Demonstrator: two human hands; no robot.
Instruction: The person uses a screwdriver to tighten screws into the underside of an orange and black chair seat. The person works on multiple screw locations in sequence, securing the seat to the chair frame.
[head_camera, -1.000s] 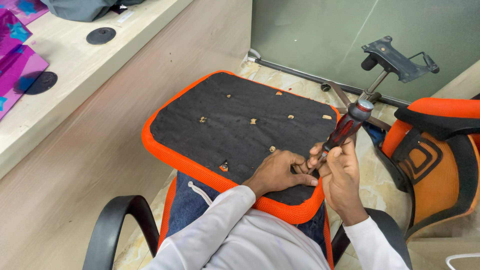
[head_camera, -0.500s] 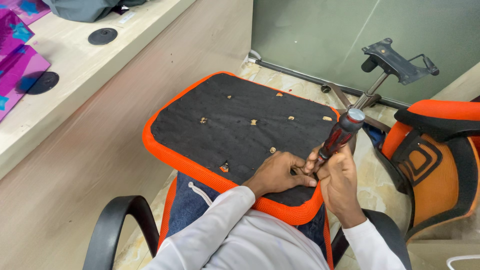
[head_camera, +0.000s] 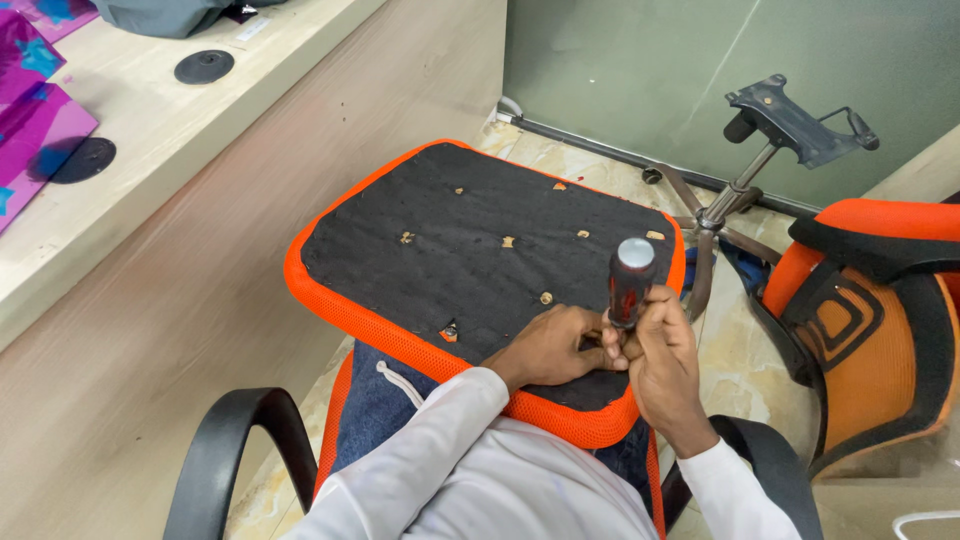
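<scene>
Seat cushion (head_camera: 470, 250): orange-rimmed, black underside up, resting across the person's lap; unmoved since the earlier frame.
Chair base (head_camera: 760, 150): on the floor beyond the cushion's far right corner, unchanged.
Right hand (head_camera: 660, 360): at the cushion's near right edge, closed fully around the screwdriver handle.
Left hand (head_camera: 550, 345): fingers curled down on the black fabric, touching the right hand; what it pinches cannot be told.
Screwdriver (head_camera: 630, 280): earlier leaning right, now nearly upright, its tip hidden between the hands.
</scene>
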